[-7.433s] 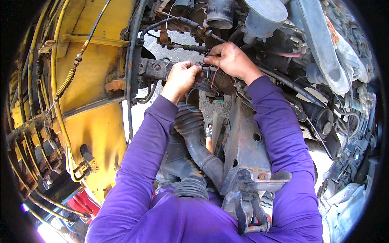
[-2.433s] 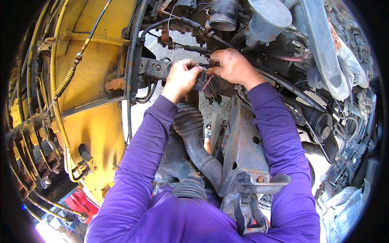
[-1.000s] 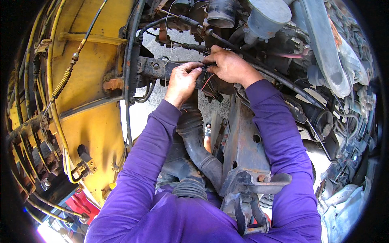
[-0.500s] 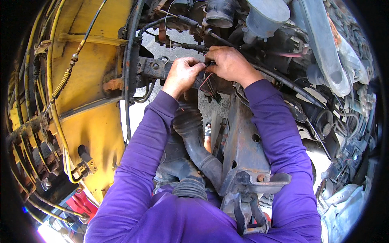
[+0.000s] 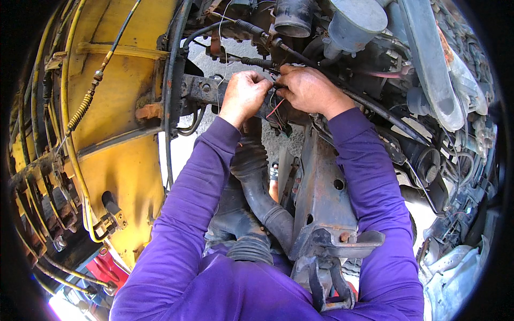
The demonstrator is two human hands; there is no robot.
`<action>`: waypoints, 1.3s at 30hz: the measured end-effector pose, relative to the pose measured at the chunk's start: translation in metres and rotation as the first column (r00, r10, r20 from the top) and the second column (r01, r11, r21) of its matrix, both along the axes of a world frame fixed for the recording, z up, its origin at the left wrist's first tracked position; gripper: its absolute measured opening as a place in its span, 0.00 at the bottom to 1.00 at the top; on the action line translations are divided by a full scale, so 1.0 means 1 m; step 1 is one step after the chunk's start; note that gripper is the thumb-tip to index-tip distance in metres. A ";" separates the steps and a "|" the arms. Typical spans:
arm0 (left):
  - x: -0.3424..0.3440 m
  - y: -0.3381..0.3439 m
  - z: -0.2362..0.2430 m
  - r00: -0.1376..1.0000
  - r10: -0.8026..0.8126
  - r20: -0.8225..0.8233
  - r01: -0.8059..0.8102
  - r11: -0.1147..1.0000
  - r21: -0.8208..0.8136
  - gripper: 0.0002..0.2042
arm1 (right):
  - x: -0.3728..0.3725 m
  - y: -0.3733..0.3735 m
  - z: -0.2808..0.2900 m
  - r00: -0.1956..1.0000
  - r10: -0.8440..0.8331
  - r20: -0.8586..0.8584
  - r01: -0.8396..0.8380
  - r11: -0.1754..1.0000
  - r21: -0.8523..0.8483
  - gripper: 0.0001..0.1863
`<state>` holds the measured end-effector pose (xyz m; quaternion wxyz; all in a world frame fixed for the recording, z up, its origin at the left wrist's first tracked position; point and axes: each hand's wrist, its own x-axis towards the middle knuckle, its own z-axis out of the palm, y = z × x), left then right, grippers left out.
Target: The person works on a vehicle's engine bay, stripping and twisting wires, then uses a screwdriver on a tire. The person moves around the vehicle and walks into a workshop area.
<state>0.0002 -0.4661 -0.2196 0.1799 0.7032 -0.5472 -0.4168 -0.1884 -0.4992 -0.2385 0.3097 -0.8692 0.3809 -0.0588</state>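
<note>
Both of my hands meet over the engine bay, their fingertips nearly touching. My left hand (image 5: 243,99) is closed in a pinch, thumb against fingers, on thin dark wires (image 5: 275,85). Opposite it, my right hand (image 5: 311,91) pinches the same wires between thumb and forefinger. Their ends are partly hidden by the fingers. A short red wire (image 5: 276,108) hangs below the right hand, beside more thin loose wires (image 5: 279,124). A slim white wire (image 5: 225,51) runs down behind my left hand.
A yellow machine panel (image 5: 115,107) with hoses and a spring-wrapped cable (image 5: 83,109) stands at the left. Below my hands are a ribbed black duct (image 5: 249,160) and a rusty metal frame beam (image 5: 324,187). A black cable (image 5: 385,115) and a grey reservoir (image 5: 356,27) lie to the right.
Both hands stay close together, with the fingertips slightly farther apart. The red wire below the right hand shows more plainly. The view has shifted slightly.
</note>
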 end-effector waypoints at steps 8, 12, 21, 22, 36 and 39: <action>0.006 0.001 -0.002 0.998 -0.009 -0.056 0.008 1.000 -0.029 0.13 | 0.000 -0.003 -0.011 0.969 -0.083 0.232 0.071 0.996 0.059 0.14; -0.002 0.006 0.003 0.998 -0.052 -0.036 0.048 0.993 -0.107 0.13 | 0.005 0.000 -0.014 0.989 -0.046 0.144 0.062 0.992 -0.106 0.13; -0.001 0.021 -0.003 0.991 0.014 -0.134 -0.022 0.998 -0.062 0.14 | 0.014 0.002 -0.011 0.979 -0.127 0.157 0.153 0.974 -0.166 0.12; 0.000 0.021 -0.004 0.987 0.019 -0.159 -0.030 0.997 -0.068 0.14 | 0.013 0.001 -0.011 0.974 -0.152 0.168 0.175 0.975 -0.139 0.12; 0.005 0.011 -0.007 0.976 0.078 -0.203 -0.081 0.997 -0.007 0.13 | 0.003 -0.006 -0.009 0.986 -0.084 0.143 0.074 0.995 0.072 0.15; 0.000 0.017 0.003 0.980 0.051 -0.193 -0.057 0.998 -0.028 0.13 | 0.010 0.000 -0.010 0.978 -0.094 0.189 0.107 0.992 -0.062 0.15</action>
